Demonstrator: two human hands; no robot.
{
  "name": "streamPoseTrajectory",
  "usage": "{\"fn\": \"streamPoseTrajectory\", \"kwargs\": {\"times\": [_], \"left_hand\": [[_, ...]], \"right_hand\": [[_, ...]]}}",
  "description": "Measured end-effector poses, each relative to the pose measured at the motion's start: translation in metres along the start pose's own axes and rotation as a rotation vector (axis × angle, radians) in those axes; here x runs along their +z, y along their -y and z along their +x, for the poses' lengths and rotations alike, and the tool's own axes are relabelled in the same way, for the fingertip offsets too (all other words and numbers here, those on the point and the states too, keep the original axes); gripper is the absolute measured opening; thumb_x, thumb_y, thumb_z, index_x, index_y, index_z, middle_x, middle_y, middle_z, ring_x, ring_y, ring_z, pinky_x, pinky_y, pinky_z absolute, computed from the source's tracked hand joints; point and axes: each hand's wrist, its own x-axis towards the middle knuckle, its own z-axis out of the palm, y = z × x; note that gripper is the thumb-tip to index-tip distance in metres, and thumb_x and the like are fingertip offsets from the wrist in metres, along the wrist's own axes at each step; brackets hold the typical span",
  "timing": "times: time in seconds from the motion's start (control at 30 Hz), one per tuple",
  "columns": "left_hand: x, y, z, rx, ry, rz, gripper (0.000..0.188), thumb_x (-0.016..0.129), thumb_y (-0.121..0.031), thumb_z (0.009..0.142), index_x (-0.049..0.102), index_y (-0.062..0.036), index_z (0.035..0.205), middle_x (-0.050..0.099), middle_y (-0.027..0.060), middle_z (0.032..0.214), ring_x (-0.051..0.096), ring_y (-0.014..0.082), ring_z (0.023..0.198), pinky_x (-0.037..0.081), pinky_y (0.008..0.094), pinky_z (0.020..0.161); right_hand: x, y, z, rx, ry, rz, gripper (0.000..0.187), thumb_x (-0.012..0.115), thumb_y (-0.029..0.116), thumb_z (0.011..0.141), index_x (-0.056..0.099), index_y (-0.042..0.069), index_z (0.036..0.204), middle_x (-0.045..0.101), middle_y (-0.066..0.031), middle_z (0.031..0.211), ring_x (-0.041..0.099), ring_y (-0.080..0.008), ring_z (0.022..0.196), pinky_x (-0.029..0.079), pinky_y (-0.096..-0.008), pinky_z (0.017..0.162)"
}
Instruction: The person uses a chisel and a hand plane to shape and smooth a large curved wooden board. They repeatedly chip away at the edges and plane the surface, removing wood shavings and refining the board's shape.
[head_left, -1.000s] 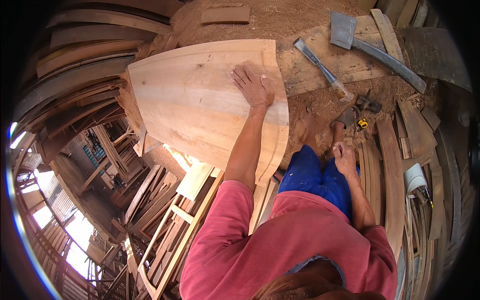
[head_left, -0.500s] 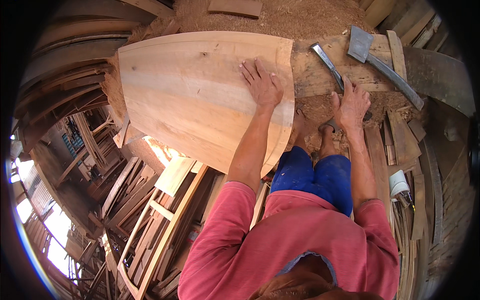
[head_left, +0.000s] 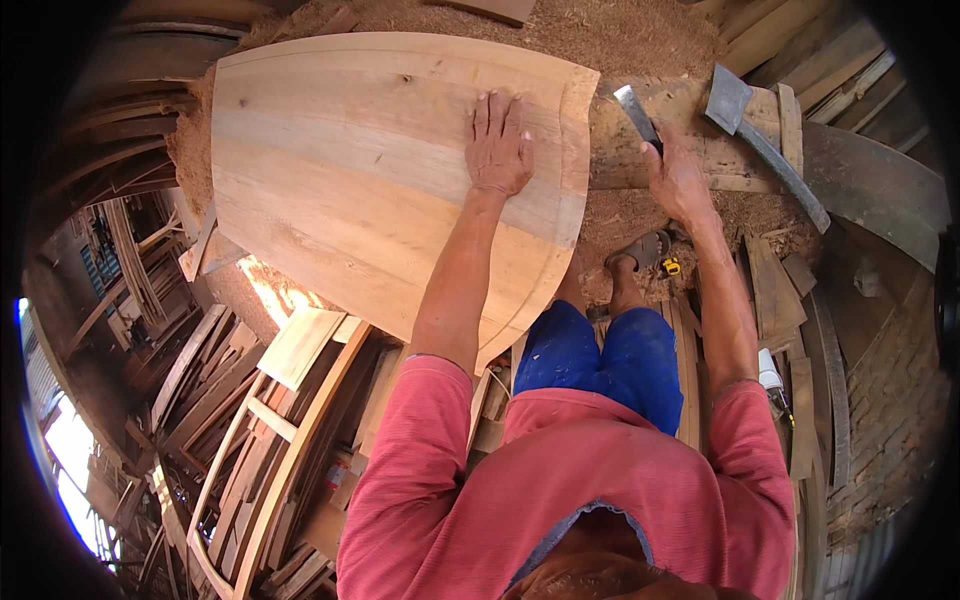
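Note:
A broad pale wooden panel (head_left: pixel 350 190) with a curved edge and a pencilled line along its border lies in front of me. My left hand (head_left: pixel 498 150) rests flat on its right part, palm down, fingers stretched out. My right hand (head_left: pixel 680 178) is closed around the dark handle of a chisel (head_left: pixel 634 112), whose bright blade points away to the upper left, close to the panel's right edge. Beyond that hand, an axe-like tool (head_left: pixel 770 150) with a broad grey blade and long handle lies on a rough workbench plank (head_left: pixel 620 165).
Wood shavings (head_left: pixel 620 40) cover the ground at the far side. A yellow tape measure (head_left: pixel 671 267) lies near my foot. Stacked boards and a pale wooden frame (head_left: pixel 285 450) stand at lower left. A white container (head_left: pixel 769 368) sits among offcuts at right.
My right hand has closed on the chisel's handle and shifted slightly up and left with it. My left hand has slid left in the picture, still flat on the panel.

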Motion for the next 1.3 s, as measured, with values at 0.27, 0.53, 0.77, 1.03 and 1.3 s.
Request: {"fn": "streamPoseTrajectory", "kwargs": {"times": [0.27,0.53,0.77,1.03,1.3], "left_hand": [[0.001,0.002,0.000,-0.050,-0.078,-0.021,0.068,0.053,-0.030,0.102,0.038,-0.0092,0.165,0.027,0.0322,0.170,0.020,0.0517,0.159,0.014,0.0651,0.129],[0.000,-0.002,0.003,-0.056,-0.028,-0.006,0.072,0.053,-0.029,0.102,0.031,-0.0084,0.167,0.024,0.0336,0.171,0.015,0.0516,0.161,0.010,0.0653,0.130],[0.002,0.001,0.003,-0.063,-0.037,-0.012,0.073,0.055,-0.029,0.101,0.031,-0.0081,0.167,0.024,0.0341,0.170,0.015,0.0520,0.161,0.008,0.0653,0.130],[0.003,0.000,0.003,-0.040,-0.068,-0.003,0.072,0.055,-0.028,0.100,0.034,-0.0080,0.166,0.026,0.0344,0.170,0.019,0.0539,0.159,0.012,0.0670,0.129],[0.004,0.002,0.002,-0.048,-0.053,0.012,0.070,0.055,-0.028,0.101,0.035,-0.0076,0.165,0.026,0.0350,0.169,0.018,0.0538,0.159,0.011,0.0668,0.129]], "right_hand": [[0.036,0.045,0.030,0.020,0.107,-0.110,0.030,0.053,0.025,0.109,0.059,0.003,0.128,0.072,-0.0313,0.099,0.067,-0.0546,0.100,0.049,-0.0632,0.086],[0.036,0.053,0.027,-0.027,0.241,-0.289,0.028,0.052,0.028,0.110,0.058,0.001,0.114,0.071,-0.0331,0.093,0.068,-0.0540,0.095,0.052,-0.0625,0.081],[0.029,0.043,0.023,-0.169,0.242,-0.324,0.028,0.053,0.029,0.110,0.058,0.002,0.115,0.071,-0.0297,0.085,0.069,-0.0532,0.087,0.053,-0.0618,0.077],[0.031,0.049,0.013,-0.064,0.358,-0.366,0.027,0.053,0.030,0.110,0.059,0.005,0.117,0.073,-0.0285,0.092,0.070,-0.0512,0.094,0.054,-0.0619,0.081],[0.027,0.046,0.012,-0.026,0.293,-0.340,0.028,0.053,0.031,0.110,0.060,0.005,0.118,0.074,-0.0278,0.094,0.071,-0.0496,0.095,0.054,-0.0618,0.082]]}}
